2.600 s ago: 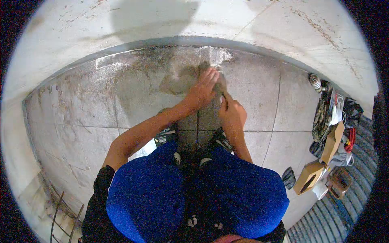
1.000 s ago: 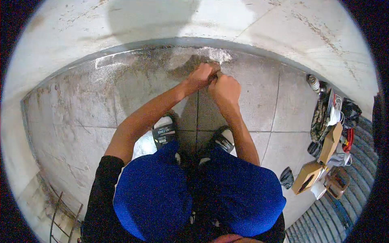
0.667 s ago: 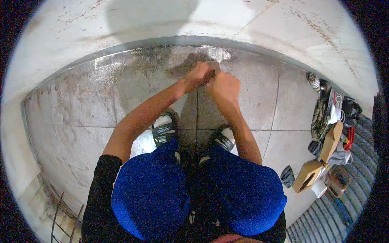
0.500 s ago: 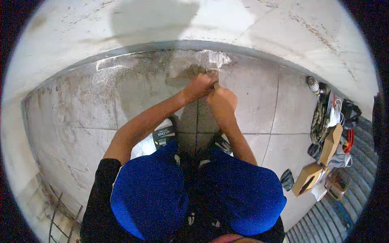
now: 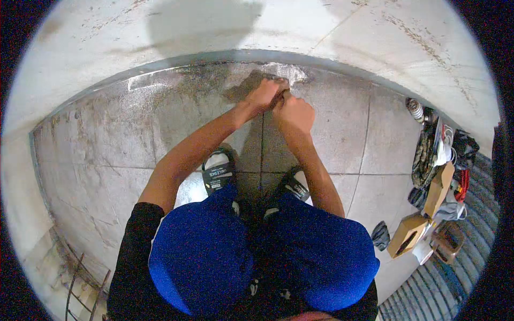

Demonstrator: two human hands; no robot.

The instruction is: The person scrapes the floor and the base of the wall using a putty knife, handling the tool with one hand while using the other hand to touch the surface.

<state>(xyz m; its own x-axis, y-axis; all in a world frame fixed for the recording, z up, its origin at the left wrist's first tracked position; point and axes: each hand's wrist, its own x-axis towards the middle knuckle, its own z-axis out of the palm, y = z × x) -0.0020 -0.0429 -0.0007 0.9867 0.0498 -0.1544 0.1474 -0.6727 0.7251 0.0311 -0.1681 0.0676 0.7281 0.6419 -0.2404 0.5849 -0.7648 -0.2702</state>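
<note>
Both of my hands come together over the tiled floor [image 5: 334,144], close to the foot of the wall. My left hand [image 5: 266,94] is closed around the front of a small hand tool [image 5: 284,89], which the fingers mostly cover. Just behind it, my right hand [image 5: 294,113] is wrapped around the tool's rear end, with the two hands nearly touching. A wet, whitish patch [image 5: 292,72] lies on the floor right beyond the fingers. The tool's working end is hidden, so I cannot tell its exact kind.
A pale wall [image 5: 300,27] rises in front. Cardboard boxes [image 5: 408,235], a coil spring part [image 5: 414,109], dark cloth and bags lie along the right side by a corrugated shutter [image 5: 417,294]. My sandalled feet [image 5: 218,174] stand below my arms. Metal bars [image 5: 80,278] show lower left.
Both hands, with the tool between them, have moved slightly forward toward the wall. The camera view has shifted a little, and more of my sandals now shows.
</note>
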